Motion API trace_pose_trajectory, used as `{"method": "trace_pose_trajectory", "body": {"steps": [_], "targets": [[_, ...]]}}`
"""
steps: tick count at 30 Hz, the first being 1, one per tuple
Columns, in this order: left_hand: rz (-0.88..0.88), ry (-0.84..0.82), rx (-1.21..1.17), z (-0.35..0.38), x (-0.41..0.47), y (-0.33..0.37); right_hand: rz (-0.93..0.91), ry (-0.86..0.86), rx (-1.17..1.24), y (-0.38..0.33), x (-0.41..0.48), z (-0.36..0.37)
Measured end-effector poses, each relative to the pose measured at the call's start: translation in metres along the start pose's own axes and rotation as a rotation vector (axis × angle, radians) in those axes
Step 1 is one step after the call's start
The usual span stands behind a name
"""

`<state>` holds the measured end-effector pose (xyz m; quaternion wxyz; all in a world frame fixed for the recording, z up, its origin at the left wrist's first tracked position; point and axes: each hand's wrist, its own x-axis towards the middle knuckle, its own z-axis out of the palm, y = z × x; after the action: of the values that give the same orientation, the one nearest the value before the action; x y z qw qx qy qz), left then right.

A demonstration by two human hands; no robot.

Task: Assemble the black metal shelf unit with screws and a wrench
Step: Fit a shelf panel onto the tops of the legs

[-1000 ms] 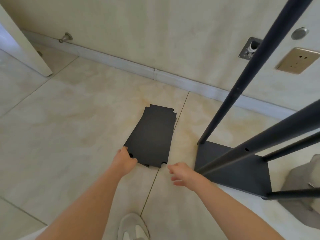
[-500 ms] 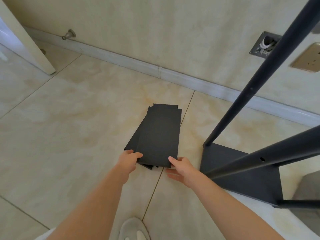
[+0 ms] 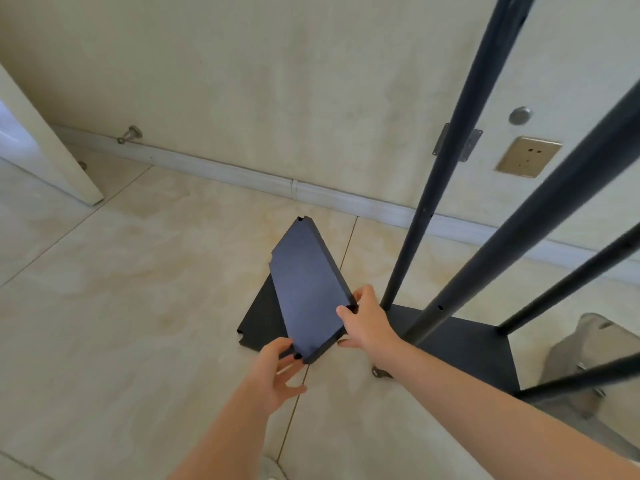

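A black metal shelf panel is lifted off the floor, tilted, its far end pointing toward the wall. My right hand grips its near right corner, thumb on top. My left hand holds the near left corner from below, thumb on the top face and fingers spread under the edge. A second black panel lies flat on the tiles beneath it. The shelf frame stands to the right: a black base shelf with several black poles rising from it.
The wall and white baseboard run behind the panels. A door edge and a metal doorstop are at the left. A wall socket is at the right. A grey object lies past the frame at the far right.
Both hands have taken hold of the top panel and raised it off the lower one, swinging it rightward toward the frame. The camera has tipped upward.
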<state>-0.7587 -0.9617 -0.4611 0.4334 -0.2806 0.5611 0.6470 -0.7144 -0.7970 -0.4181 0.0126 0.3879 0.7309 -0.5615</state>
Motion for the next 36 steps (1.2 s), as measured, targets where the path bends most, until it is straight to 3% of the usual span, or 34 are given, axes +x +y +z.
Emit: {"method": "trace_pose_trajectory", "body": {"steps": [6,16,20,25,28,36], "targets": [[0.032,-0.074,0.056,0.022,-0.047,-0.002,-0.221,0.034,-0.216,-0.033,-0.057,-0.036],[0.431,0.097,-0.046,0.016,-0.125,0.07,-0.456,-0.06,-0.363,-0.071,-0.168,-0.108],[0.623,0.123,0.032,0.007,-0.165,0.1,-0.542,-0.064,-0.348,-0.082,-0.216,-0.16],[0.827,-0.086,0.358,0.014,-0.212,0.108,-0.571,-0.043,-0.257,-0.077,-0.257,-0.216],[0.97,-0.108,0.498,0.033,-0.238,0.103,-0.55,-0.004,-0.185,-0.067,-0.269,-0.249],[1.105,-0.239,0.496,0.091,-0.296,0.084,-0.65,0.29,0.087,-0.066,-0.282,-0.332]]}}
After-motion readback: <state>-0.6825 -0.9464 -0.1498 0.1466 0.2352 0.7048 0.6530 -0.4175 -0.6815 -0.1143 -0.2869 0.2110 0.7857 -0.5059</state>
